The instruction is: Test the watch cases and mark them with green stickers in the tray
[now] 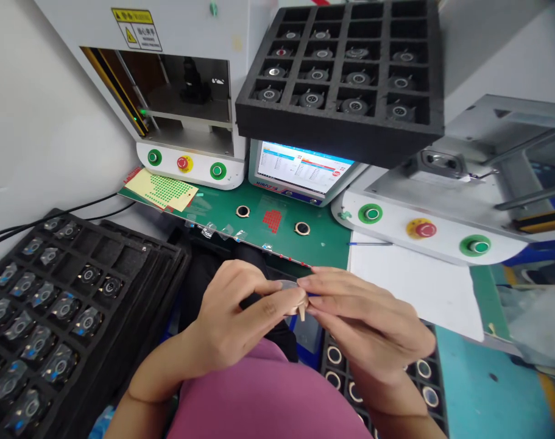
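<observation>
My left hand [240, 317] and my right hand [364, 317] meet above my lap, fingertips pinched together on a small thin ring part [295, 299] with a tan tab hanging from it. Both hands are closed on it. Two similar gold rings [243, 211] lie on the green mat [323, 241] ahead, on either side of a patch of red stickers [272, 219]. Under my right wrist sits a black tray [423, 378] holding several ring parts.
A black tray [62, 305] of several film-covered round parts lies at left. A raised black foam tray [345, 67] of round parts sits above a monitor [300, 167]. Machines with green and red buttons stand at back left [186, 163] and right [423, 228]. A yellow sticker sheet [165, 189] lies nearby.
</observation>
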{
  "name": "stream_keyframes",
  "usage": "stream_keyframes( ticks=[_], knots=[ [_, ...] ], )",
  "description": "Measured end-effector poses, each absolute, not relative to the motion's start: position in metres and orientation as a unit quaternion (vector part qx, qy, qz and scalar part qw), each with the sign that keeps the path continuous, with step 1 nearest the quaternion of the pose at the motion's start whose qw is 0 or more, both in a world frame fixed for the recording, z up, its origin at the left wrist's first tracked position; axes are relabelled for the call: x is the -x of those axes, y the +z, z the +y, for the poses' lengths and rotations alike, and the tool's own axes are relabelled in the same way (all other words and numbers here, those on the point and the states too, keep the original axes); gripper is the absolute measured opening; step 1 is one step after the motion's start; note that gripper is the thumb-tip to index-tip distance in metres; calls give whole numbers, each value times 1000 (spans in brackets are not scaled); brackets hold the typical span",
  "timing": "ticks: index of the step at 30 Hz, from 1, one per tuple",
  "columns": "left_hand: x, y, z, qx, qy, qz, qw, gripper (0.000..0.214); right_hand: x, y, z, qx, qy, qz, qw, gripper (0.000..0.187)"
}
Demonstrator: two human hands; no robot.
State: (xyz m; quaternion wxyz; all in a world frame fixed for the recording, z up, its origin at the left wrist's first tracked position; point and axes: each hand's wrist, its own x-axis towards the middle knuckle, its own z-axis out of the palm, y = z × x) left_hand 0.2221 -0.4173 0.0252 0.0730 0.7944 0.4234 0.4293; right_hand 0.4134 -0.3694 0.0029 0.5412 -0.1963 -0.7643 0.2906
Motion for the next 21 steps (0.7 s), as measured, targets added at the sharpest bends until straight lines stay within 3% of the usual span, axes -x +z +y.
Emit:
stream_keyframes(
  ticks=[7,13,16,21],
  knots=[
    [-220,23,-416,-793,430,426,74,24,-413,5,-359,164,305,-786,512,29],
    [-221,23,-416,-797,428,413,103,21,-415,13,-346,117,380,-819,415,6],
    [-222,23,-414,-796,434,409,108,19,-416,11,-345,106,378,-809,438,7],
    [-222,22,-412,-792,443,407,104,18,-412,6,-349,110,300,-795,515,26]
  ],
)
